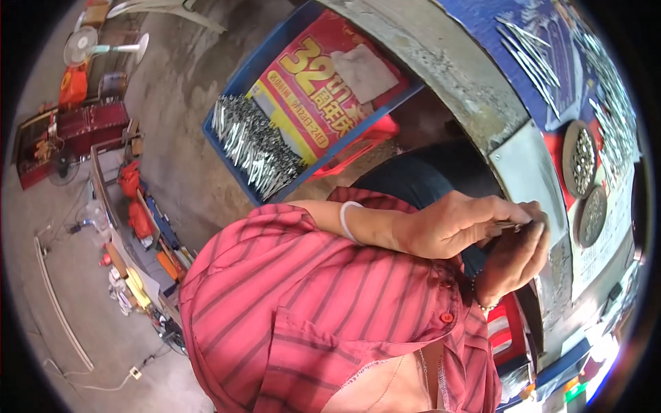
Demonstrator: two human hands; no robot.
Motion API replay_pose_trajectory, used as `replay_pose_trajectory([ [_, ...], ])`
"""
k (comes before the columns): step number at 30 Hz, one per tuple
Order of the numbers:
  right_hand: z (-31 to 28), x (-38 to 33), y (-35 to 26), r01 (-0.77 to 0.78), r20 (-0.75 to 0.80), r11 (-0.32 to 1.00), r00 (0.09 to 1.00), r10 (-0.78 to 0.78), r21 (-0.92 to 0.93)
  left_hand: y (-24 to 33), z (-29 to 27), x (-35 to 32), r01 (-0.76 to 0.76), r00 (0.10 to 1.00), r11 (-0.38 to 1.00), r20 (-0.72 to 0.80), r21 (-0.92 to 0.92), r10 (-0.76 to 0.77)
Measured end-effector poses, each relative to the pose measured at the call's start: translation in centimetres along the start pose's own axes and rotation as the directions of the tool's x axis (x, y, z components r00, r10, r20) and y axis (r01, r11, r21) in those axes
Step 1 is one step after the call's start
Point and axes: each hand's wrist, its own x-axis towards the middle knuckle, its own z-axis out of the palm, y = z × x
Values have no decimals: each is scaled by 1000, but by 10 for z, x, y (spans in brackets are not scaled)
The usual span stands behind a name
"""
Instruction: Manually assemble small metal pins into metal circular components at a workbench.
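My left hand (454, 224), with a white bangle at its wrist, is closed, thumb and fingers pinched together. My right hand (516, 265), wearing a beaded bracelet, meets it with bent fingers. Between the fingertips of both hands shows a small, thin metal piece (508, 225); most of it is hidden, and its kind cannot be made out. Both hands are held in front of the table edge. Nearby on the table are two round dishes: a larger dish (569, 160) of small shiny metal parts and a smaller dish (580, 237) of small grey parts.
Slender metal pieces (530, 62) lie on the blue table surface (475, 20), with more heaped farther right. A blue crate (224, 89) at left holds many slim metal pieces (255, 148) and a red and yellow printed sheet (310, 82). A red plastic stool (358, 144) stands beneath it.
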Motion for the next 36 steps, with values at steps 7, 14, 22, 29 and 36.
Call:
replay_pose_trajectory([
  [7, 6, 16, 2, 323, 340, 914, 912, -230, -247, 51, -129, -66, 383, 879, 727, -467, 569, -98],
  [14, 19, 19, -2, 329, 530, 902, 836, -141, -278, 106, -238, -177, 551, 590, 548, -758, 630, 278],
  [22, 11, 12, 0, 288, 495, 912, 861, -113, -291, 91, -249, -220, 715, 622, 157, -722, 682, 302],
  [29, -5, 9, 1, 246, 483, 922, 872, -77, -299, 90, -250, -223, 687, 659, 134, -690, 714, 298],
  [36, -19, 11, -1, 276, 436, 901, 893, -112, -335, 109, -251, -200, 663, 652, 136, -656, 736, 380],
])
